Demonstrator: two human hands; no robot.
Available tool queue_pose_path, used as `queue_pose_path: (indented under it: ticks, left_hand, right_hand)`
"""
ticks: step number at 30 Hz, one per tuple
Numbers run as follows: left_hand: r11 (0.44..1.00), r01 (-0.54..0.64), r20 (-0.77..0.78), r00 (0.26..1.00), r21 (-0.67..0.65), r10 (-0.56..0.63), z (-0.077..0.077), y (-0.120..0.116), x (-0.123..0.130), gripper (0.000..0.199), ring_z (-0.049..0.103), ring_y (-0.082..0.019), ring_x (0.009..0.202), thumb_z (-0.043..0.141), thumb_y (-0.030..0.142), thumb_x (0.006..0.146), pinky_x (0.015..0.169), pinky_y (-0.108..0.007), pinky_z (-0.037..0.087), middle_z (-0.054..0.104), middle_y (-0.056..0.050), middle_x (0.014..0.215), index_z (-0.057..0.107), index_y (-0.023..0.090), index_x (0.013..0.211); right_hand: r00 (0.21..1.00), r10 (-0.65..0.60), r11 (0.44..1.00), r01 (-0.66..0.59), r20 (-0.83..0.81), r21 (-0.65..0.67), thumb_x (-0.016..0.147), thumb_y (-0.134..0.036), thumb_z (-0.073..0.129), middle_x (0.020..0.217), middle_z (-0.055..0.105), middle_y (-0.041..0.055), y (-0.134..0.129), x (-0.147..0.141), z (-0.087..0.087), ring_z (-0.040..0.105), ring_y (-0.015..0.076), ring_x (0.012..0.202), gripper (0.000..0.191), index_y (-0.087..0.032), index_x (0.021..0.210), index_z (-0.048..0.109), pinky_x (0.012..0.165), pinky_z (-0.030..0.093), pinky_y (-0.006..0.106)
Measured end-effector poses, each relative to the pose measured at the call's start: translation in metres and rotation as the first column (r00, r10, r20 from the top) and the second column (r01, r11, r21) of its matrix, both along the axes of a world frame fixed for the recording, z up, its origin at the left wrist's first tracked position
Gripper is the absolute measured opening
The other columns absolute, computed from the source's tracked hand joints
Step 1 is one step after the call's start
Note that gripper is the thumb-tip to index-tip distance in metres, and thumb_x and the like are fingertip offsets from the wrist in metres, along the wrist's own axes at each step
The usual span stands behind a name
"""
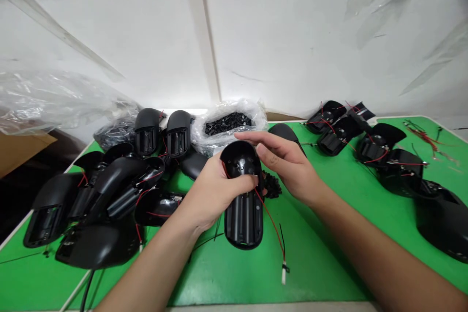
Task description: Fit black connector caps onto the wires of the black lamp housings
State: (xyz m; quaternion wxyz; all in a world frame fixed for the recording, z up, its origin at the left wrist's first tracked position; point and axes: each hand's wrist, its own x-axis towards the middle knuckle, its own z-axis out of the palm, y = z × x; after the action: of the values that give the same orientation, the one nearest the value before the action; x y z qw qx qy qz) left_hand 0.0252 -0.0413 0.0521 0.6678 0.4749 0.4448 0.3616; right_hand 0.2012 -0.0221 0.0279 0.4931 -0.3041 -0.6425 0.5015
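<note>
My left hand [219, 187] is wrapped round a black plastic housing [243, 219] with a rounded hood and a ribbed lower hollow. Its thumb presses inside, at the right rim. From that spot a red and black wire [272, 219] hangs down to a small white connector [284, 273]. At the hood's upper right, my right hand [285, 161] has its fingers stretched out beside the rim; whether they touch it or pinch something small, I cannot make out. Behind the housing lies a small heap of black parts [272, 185], partly hidden.
Several similar housings [104, 243] are piled on the left of the green table [310, 273]. More housings [380, 144] line the right side. A clear plastic bag [259, 117] of small black pieces stands at the back, before a white wall [263, 34]. Loose red wires [424, 134] lie far right.
</note>
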Motion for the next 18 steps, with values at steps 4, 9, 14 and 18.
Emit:
queue_pose_path:
  ticks: [4,9,14,18]
  left_hand:
    - [1.000,-0.006,-0.023,1.000,-0.010,0.006,-0.001,-0.003,0.001,0.039,0.071,-0.017,0.065,0.077,0.013,0.073,0.062,-0.028,0.059,0.067,0.002,0.075,0.061,0.018,0.109]
    - [0.999,-0.046,0.020,0.999,-0.027,0.046,0.001,-0.005,0.003,0.041,0.071,-0.017,0.064,0.079,0.015,0.072,0.062,-0.029,0.060,0.067,0.002,0.075,0.057,0.017,0.107]
    - [0.994,-0.036,0.089,0.995,-0.102,0.045,0.005,-0.006,0.006,0.050,0.071,-0.017,0.061,0.078,0.011,0.071,0.058,-0.028,0.061,0.066,0.004,0.069,0.052,0.018,0.113]
    - [0.997,-0.029,0.068,0.997,-0.076,0.034,0.002,-0.005,0.005,0.048,0.070,-0.016,0.060,0.076,0.009,0.070,0.056,-0.026,0.061,0.067,0.003,0.068,0.053,0.018,0.112]
  right_hand:
    - [1.000,-0.018,1.000,0.018,0.003,0.014,0.103,-0.053,0.059,0.126,0.074,0.0049,-0.002,-0.003,-0.001,0.067,0.0254,0.120,0.039,-0.029,0.130,0.073,0.103,0.055,0.041]
    - [0.999,-0.038,0.998,0.038,0.009,-0.052,0.103,-0.063,0.051,0.106,0.075,0.0058,-0.007,-0.011,-0.001,0.071,0.0239,0.094,0.048,-0.029,0.129,0.073,0.076,0.061,0.036]
    - [0.996,0.013,0.995,-0.021,-0.086,-0.098,0.104,-0.057,0.053,0.117,0.074,0.0049,-0.007,-0.012,-0.003,0.069,0.0199,0.092,0.043,-0.027,0.128,0.074,0.063,0.056,0.028]
    - [0.996,0.023,0.992,-0.034,-0.091,-0.124,0.105,-0.055,0.054,0.116,0.074,0.0042,-0.008,-0.012,-0.003,0.068,0.0167,0.083,0.042,-0.027,0.129,0.073,0.061,0.055,0.026]
